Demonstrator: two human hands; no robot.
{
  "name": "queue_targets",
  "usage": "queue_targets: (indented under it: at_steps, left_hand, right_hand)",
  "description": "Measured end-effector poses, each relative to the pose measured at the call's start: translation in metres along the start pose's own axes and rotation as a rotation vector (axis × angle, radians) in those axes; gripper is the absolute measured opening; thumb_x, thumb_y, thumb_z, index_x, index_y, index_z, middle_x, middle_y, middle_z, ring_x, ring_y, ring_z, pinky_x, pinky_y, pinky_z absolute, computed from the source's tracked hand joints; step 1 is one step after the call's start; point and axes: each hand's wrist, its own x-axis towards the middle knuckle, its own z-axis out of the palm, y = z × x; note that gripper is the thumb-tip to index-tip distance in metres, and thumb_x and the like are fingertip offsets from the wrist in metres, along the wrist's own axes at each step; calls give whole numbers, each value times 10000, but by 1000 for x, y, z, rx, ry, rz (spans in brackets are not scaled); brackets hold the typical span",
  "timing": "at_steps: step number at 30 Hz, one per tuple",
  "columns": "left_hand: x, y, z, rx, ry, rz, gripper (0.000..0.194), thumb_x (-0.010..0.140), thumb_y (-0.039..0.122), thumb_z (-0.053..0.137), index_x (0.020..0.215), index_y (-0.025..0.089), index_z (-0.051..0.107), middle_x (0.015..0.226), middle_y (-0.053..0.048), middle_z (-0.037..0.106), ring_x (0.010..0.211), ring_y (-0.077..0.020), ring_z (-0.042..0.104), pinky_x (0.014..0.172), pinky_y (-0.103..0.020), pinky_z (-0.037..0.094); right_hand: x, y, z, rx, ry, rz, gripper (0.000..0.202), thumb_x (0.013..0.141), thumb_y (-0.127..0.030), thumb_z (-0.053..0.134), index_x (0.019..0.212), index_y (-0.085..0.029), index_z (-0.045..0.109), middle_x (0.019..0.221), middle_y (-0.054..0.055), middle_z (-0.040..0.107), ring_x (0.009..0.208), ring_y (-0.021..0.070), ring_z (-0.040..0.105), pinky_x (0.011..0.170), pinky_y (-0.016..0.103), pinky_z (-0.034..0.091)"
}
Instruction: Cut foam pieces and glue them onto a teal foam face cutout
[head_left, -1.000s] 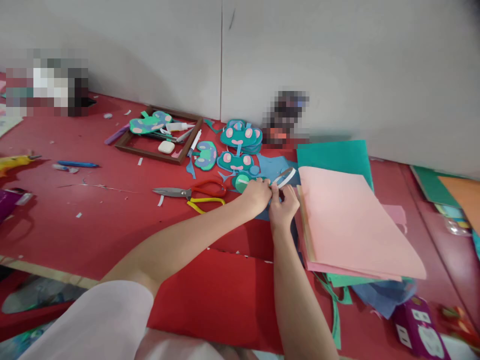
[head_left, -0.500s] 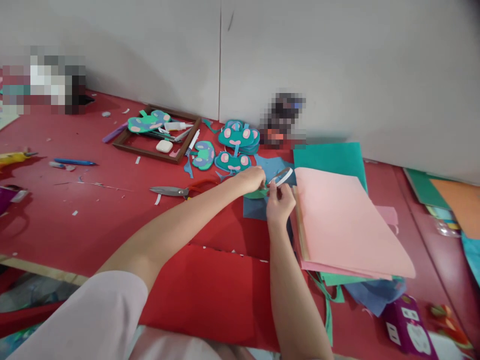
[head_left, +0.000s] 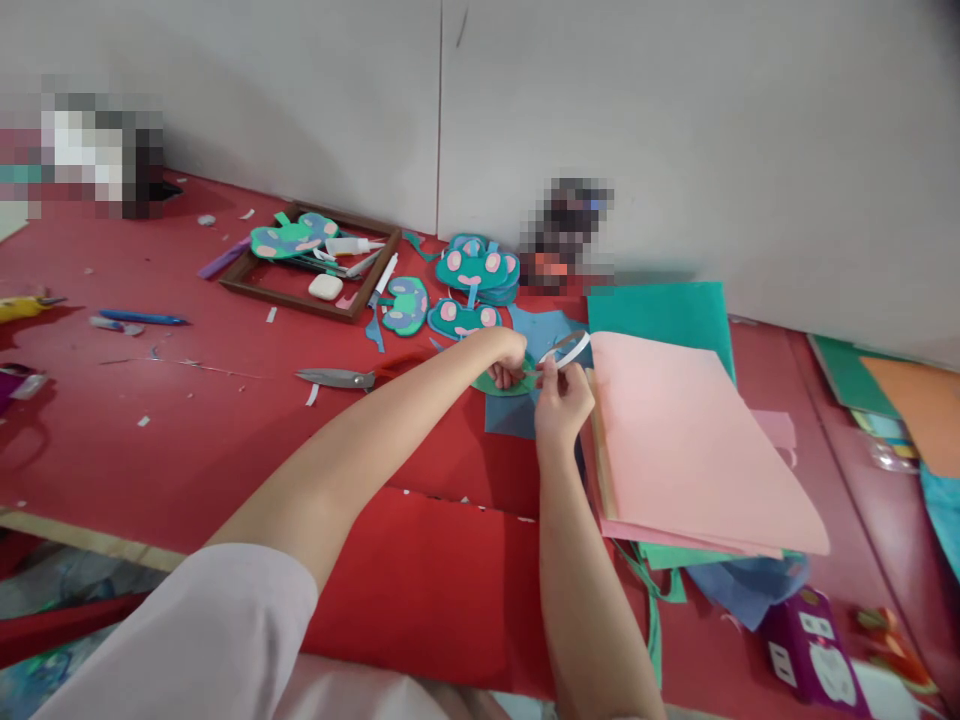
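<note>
The left hand (head_left: pixel 511 355), fingers curled, is over a green cutout (head_left: pixel 517 389); whether it grips is unclear. Just right, the right hand (head_left: pixel 564 400) pinches a white tape roll (head_left: pixel 576 350). Farther, stacked frog faces (head_left: pixel 476 270) look finished; the cutout seems unfinished.

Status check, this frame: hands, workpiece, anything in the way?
Right hand holding white loop. Left hand over green piece. Scissors alongside, handles mostly hidden by left forearm.

Grey wall (head_left: pixel 300 90), dark vertical seam (head_left: pixel 439 120), red tabletop (head_left: pixel 202 440) against it, pale front edge (head_left: pixel 90 540), seemingly soft light.
</note>
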Motion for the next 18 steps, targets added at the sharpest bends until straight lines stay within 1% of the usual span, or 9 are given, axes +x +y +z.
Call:
queue_targets:
  at_steps: [5, 10, 14, 18]
  left_hand:
    - [0, 2, -6, -5, -53, -19, 266, 871, 233, 482, 962, 133, 711, 857, -100, 731, 913, -191, 662, 858, -271, 491]
    - [-3, 0, -10, -15, -81, 6, 277, 878, 265, 474, 1004, 168, 700, 894, -75, 734, 964, -179, 650, 890, -262, 474]
    - [-10, 1, -12, -2, -69, -7, 266, 859, 274, 497, 1004, 185, 702, 896, -71, 734, 971, -180, 646, 907, -266, 464]
    - [-12, 8, -12, 33, -20, -56, 229, 808, 238, 554, 964, 191, 715, 865, -84, 733, 948, -204, 645, 916, -324, 464]
  right_hand:
    - [1, 2, 2, 14, 11, 15, 365, 865, -469, 484, 627, -195, 515, 590, -10, 515, 554, 128, 483, 585, 262, 404]
    - [1, 2, 3, 16, 15, -24, 370, 867, -478, 483, 628, -197, 511, 600, -9, 508, 561, 128, 487, 578, 259, 404]
    - [2, 4, 3, 5, 14, -18, 369, 868, -477, 479, 628, -198, 504, 591, -12, 503, 562, 127, 480, 581, 258, 401]
    - [1, 4, 3, -19, 3, -18, 364, 874, -470, 470, 636, -197, 503, 593, -14, 501, 572, 128, 475, 588, 258, 394]
